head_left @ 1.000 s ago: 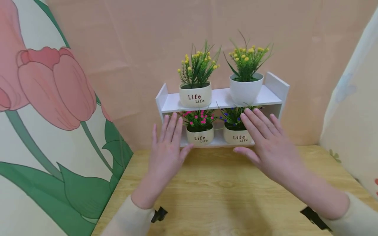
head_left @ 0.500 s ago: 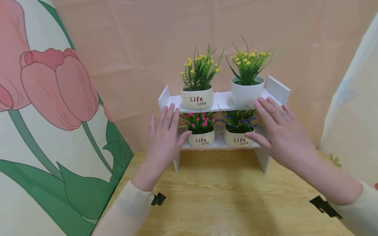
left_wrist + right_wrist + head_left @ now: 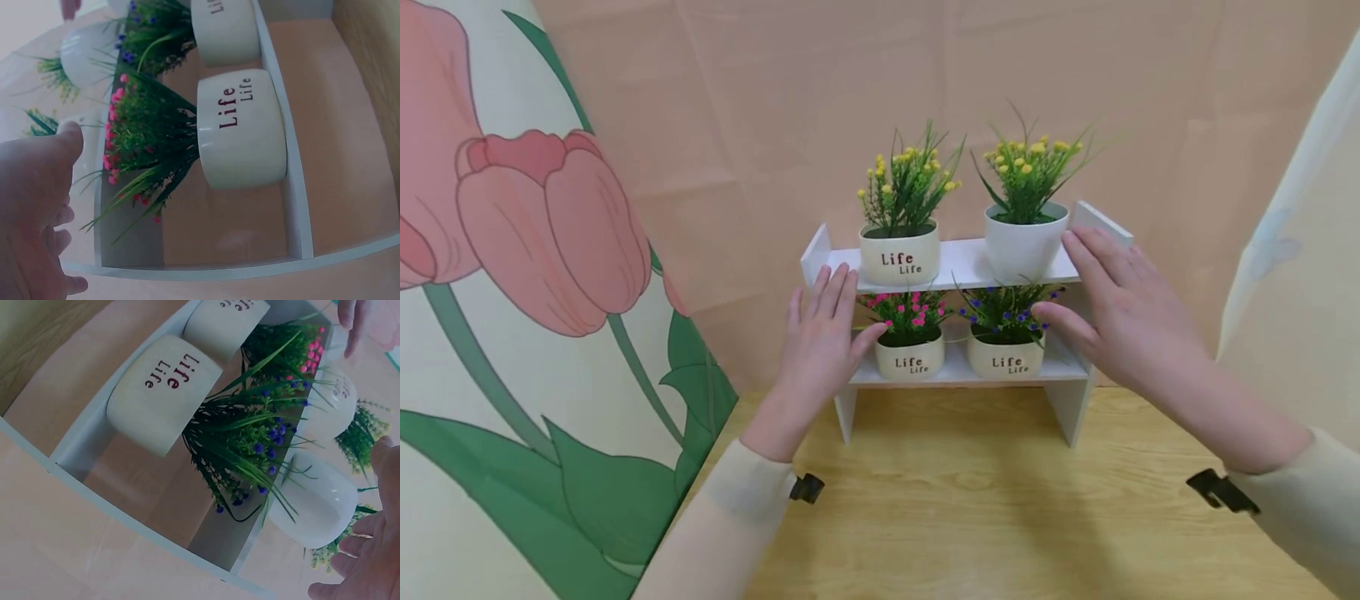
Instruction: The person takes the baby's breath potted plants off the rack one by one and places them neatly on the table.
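A white two-tier shelf point(image 3: 964, 368) holds several potted plants. On its upper board stand a cream "Life" pot point(image 3: 899, 258) and a plain white pot point(image 3: 1027, 248), both with yellow flowers. Below are a cream pot with pink flowers point(image 3: 240, 153) and a cream pot with blue flowers point(image 3: 156, 406). My left hand point(image 3: 820, 350) is spread in front of the shelf's left side, fingers straight. My right hand point(image 3: 1138, 308) is held out likewise at the right end, fingertips near the white pot and side panel; contact cannot be told. Neither hand holds anything.
The shelf stands on a wood-grain table point(image 3: 970, 500) against a pinkish cloth backdrop point(image 3: 760, 125). A panel printed with large tulips point(image 3: 527, 242) borders the left side, and a pale panel point(image 3: 1300, 275) the right. Black clips point(image 3: 807, 488) sit at both sleeve cuffs.
My right hand has moved right and up, from before the blue-flowered pot to the shelf's right end. My left hand has risen slightly. The shelf's legs now show; the pots keep their places.
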`<state>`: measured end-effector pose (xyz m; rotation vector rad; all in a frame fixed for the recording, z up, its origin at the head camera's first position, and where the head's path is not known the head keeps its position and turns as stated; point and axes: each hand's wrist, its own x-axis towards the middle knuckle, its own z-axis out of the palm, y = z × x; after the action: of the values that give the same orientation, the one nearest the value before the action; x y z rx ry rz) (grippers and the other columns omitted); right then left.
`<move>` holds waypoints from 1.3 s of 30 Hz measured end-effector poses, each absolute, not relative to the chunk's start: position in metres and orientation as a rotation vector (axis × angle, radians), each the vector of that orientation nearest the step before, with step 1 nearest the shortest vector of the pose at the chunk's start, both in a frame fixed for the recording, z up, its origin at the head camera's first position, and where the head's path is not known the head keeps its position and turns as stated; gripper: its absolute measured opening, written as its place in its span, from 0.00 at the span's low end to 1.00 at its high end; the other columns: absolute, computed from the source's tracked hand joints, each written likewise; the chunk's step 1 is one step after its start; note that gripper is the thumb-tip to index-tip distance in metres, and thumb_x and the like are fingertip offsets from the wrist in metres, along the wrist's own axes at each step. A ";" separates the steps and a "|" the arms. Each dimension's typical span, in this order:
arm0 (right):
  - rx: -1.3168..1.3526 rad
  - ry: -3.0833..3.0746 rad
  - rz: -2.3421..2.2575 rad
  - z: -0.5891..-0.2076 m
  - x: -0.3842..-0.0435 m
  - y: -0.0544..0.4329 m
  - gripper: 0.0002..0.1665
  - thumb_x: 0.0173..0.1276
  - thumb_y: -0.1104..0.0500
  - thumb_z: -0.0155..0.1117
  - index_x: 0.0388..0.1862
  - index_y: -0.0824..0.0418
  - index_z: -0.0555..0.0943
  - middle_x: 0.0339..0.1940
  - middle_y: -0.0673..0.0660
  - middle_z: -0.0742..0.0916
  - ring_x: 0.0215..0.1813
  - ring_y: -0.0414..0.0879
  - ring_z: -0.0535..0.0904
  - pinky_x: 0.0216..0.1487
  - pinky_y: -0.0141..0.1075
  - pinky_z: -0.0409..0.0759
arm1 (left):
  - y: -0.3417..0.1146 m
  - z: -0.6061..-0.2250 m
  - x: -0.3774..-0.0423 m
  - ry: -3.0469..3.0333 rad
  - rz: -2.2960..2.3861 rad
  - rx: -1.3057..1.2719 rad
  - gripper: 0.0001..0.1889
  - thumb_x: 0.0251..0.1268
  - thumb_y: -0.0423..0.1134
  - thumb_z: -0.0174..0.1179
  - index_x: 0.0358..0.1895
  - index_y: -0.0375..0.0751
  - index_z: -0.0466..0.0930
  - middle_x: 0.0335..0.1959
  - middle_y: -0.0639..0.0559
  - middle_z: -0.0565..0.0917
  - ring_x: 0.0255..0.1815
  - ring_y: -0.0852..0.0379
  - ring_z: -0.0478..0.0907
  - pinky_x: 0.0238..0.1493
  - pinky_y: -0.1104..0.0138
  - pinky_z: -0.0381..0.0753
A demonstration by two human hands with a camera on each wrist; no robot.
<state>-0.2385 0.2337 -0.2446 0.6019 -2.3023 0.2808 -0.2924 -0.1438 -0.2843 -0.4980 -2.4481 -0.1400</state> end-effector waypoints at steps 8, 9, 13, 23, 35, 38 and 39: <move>0.518 -2.379 0.343 -0.237 -0.249 0.234 0.56 0.82 0.41 0.69 0.92 0.64 0.52 0.93 0.62 0.57 0.88 0.71 0.56 0.86 0.66 0.54 | -0.145 -0.286 -0.300 -2.501 -0.187 -0.492 0.48 0.84 0.68 0.53 0.91 0.40 0.52 0.91 0.43 0.56 0.92 0.44 0.44 0.89 0.39 0.44; 0.500 -2.397 0.357 -0.236 -0.250 0.234 0.56 0.83 0.40 0.68 0.93 0.64 0.51 0.93 0.61 0.56 0.88 0.71 0.55 0.85 0.67 0.55 | -0.145 -0.286 -0.301 -2.506 -0.194 -0.493 0.47 0.84 0.68 0.53 0.91 0.40 0.52 0.91 0.43 0.56 0.92 0.44 0.44 0.89 0.40 0.43; 0.444 -2.447 0.410 -0.232 -0.256 0.233 0.57 0.85 0.36 0.63 0.94 0.60 0.46 0.93 0.62 0.53 0.89 0.71 0.52 0.81 0.73 0.57 | -0.147 -0.288 -0.304 -2.524 -0.227 -0.496 0.47 0.85 0.68 0.52 0.91 0.40 0.53 0.91 0.43 0.56 0.92 0.44 0.43 0.89 0.41 0.42; 0.386 -2.512 0.569 -0.227 -0.268 0.232 0.59 0.85 0.34 0.60 0.94 0.59 0.40 0.92 0.70 0.50 0.88 0.75 0.49 0.80 0.77 0.54 | -0.151 -0.291 -0.309 -2.543 -0.255 -0.499 0.46 0.86 0.67 0.52 0.90 0.38 0.54 0.90 0.41 0.57 0.92 0.44 0.42 0.89 0.42 0.43; 0.353 -2.545 0.804 -0.222 -0.284 0.233 0.65 0.83 0.33 0.62 0.93 0.63 0.36 0.91 0.76 0.47 0.87 0.79 0.47 0.80 0.79 0.49 | -0.151 -0.299 -0.315 -2.502 -0.277 -0.539 0.47 0.83 0.65 0.57 0.88 0.33 0.56 0.87 0.35 0.62 0.90 0.38 0.49 0.89 0.46 0.49; 0.353 -2.541 0.870 -0.220 -0.288 0.233 0.65 0.82 0.33 0.64 0.93 0.63 0.38 0.90 0.78 0.51 0.86 0.80 0.50 0.77 0.81 0.53 | -0.150 -0.302 -0.317 -2.481 -0.308 -0.543 0.48 0.83 0.64 0.59 0.87 0.32 0.56 0.86 0.34 0.62 0.90 0.38 0.51 0.90 0.48 0.48; 0.355 -2.539 0.897 -0.219 -0.290 0.233 0.66 0.82 0.33 0.64 0.93 0.64 0.38 0.89 0.78 0.52 0.85 0.81 0.52 0.76 0.82 0.54 | -0.150 -0.303 -0.318 -2.475 -0.321 -0.545 0.48 0.82 0.64 0.60 0.87 0.32 0.56 0.86 0.34 0.62 0.90 0.38 0.51 0.90 0.49 0.48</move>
<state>-0.2898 0.2327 -0.2194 0.3547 -2.5391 0.8971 -0.3179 -0.1498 -0.3031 -0.5449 -2.4749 -0.3208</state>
